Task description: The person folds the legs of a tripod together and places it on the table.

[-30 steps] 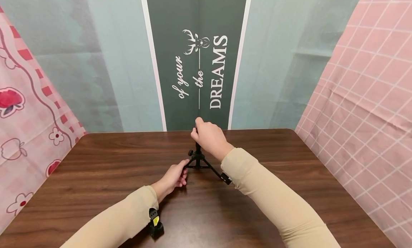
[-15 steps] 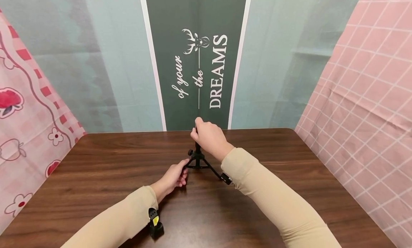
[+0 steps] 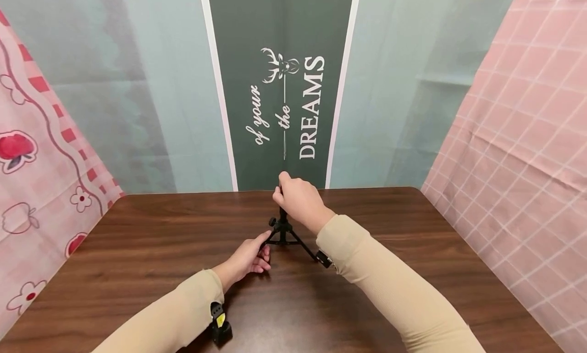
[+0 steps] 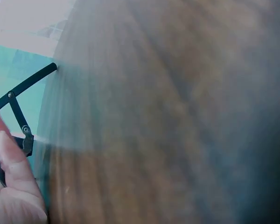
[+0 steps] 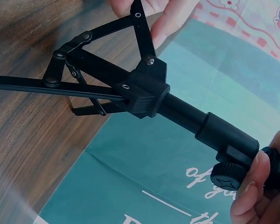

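Observation:
A black tripod stand stands upright near the far middle of the table, legs spread. My right hand grips its upper pole from above. In the right wrist view, the right fingertips are beside a round black knob on the pole. My left hand pinches the left leg, thumb on top and the other fingers below. The right wrist view shows a hinged leg between those fingers, with the braces and collar beyond. In the left wrist view the left hand is partly cut off.
The brown wooden table ends at a grey-green backdrop cloth printed with white words. Pink cloths hang at both sides, one patterned with fruit, the other with a grid. Black wrist cameras sit on both sleeves.
The head view has tilted slightly, so the scene sits a little lower. The left hand's lower fingers have loosened slightly under the leg. The right hand keeps its grip on the pole.

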`<state>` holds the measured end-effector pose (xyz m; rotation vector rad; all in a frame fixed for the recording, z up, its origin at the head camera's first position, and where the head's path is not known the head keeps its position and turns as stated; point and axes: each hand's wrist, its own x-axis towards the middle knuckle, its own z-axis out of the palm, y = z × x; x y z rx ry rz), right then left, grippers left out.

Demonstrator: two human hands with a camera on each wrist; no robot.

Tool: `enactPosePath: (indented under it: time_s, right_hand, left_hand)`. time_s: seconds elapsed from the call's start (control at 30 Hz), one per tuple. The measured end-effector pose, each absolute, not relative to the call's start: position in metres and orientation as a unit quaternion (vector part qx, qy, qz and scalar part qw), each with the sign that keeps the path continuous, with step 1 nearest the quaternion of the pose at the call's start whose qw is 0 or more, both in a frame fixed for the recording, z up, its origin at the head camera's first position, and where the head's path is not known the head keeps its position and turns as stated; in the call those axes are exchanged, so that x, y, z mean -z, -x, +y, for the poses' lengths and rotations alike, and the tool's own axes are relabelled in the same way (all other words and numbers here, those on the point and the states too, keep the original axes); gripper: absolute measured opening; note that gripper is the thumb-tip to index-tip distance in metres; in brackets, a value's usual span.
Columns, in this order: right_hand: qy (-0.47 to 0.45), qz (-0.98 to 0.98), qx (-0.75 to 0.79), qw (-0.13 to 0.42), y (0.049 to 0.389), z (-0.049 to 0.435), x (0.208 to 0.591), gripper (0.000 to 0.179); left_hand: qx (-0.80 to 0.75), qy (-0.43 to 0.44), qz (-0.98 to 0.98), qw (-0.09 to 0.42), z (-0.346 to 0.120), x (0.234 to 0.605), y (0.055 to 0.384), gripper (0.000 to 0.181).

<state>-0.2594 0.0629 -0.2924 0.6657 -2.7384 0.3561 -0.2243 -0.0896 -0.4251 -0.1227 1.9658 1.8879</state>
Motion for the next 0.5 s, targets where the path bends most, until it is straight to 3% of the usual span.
enactPosePath:
  time_s: [0.5]
  right_hand:
    - [-0.242,-0.95,-0.134,0.147,0.2617,0.0653,0.2915,0.015]
  left_hand:
    - [-0.675,0.045,0.713,0.184,-0.0853,0.4261,0.2245,0.052]
